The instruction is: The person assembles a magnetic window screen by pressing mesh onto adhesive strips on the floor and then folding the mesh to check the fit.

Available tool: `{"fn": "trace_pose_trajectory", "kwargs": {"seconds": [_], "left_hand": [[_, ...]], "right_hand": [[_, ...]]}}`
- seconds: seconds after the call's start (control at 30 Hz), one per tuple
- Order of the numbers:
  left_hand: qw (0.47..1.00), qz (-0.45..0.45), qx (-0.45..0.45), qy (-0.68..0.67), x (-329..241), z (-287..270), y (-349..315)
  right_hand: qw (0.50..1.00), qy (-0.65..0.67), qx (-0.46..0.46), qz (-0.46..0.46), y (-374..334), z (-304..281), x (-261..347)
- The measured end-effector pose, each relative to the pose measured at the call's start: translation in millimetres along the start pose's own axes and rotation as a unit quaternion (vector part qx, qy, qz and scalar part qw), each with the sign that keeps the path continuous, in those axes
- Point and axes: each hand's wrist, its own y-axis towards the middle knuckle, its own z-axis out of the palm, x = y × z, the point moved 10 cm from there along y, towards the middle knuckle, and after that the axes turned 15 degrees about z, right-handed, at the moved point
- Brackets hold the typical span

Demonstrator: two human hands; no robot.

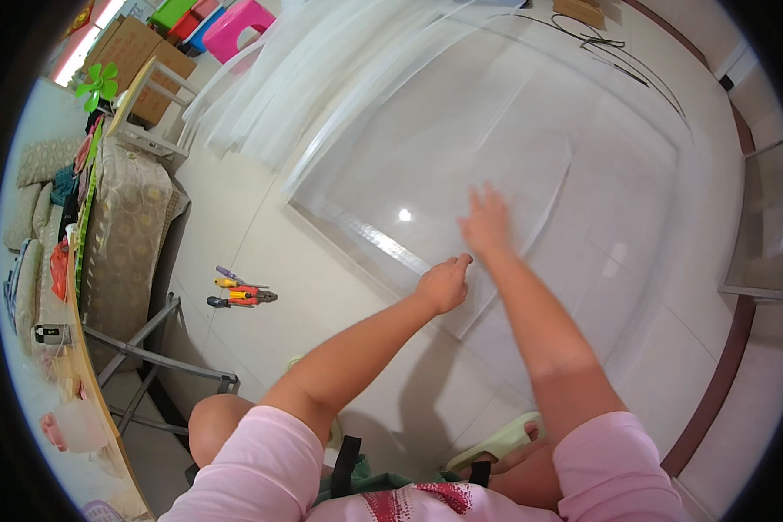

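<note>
A large translucent sheet [461, 143] with pale borders lies spread over the floor in front of me. A curved fold line [555, 196] runs across it, down toward its near edge. At that near edge my left hand [445, 284] is closed, its fingers curled and seemingly gripping the sheet; what lies inside the fingers is mostly hidden. My right hand [487, 222] is just beyond, above the sheet, with fingers spread and smeared by motion. Nothing shows in it, and whether it touches the surface I cannot tell.
Pliers [265, 297] and several screwdrivers [226, 273] lie on the tiles to the left. Whitish translucent sheeting [274, 100] is heaped at the far left. Thin black strips [626, 65] curl at the far right. A grey metal-legged table [161, 355] stands near left; green slippers [496, 444] are below me.
</note>
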Motion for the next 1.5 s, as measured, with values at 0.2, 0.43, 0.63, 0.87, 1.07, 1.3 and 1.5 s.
{"fn": "trace_pose_trajectory", "kwargs": {"seconds": [0.2, 0.43, 0.63, 0.87, 1.07, 1.3, 1.5], "left_hand": [[0.968, 0.052, 0.235, 0.068, 108, -44, -56], [0.94, -0.294, -0.085, -0.153, 360, -209, -117], [0.585, -0.296, -0.276, -0.703, 377, -169, -70], [0.68, -0.163, -0.421, -0.578, 389, -218, -37], [0.744, -0.05, -0.665, -0.041, 328, -344, -137], [0.813, -0.242, -0.521, -0.092, 454, -245, -185], [0.746, -0.176, -0.576, -0.284, 463, -244, -171]], "right_hand": [[0.996, 0.049, 0.069, 0.007, -55, 64, 62], [0.993, 0.012, 0.061, -0.097, -94, 70, 142], [0.996, 0.01, 0.036, -0.077, -102, 93, 194], [0.996, 0.02, -0.024, -0.088, -80, 98, 261], [0.972, -0.142, -0.122, -0.144, -79, 101, 294], [0.985, -0.001, 0.055, -0.161, -79, 159, 300], [0.972, 0.087, 0.127, -0.175, -97, 148, 287]]}}
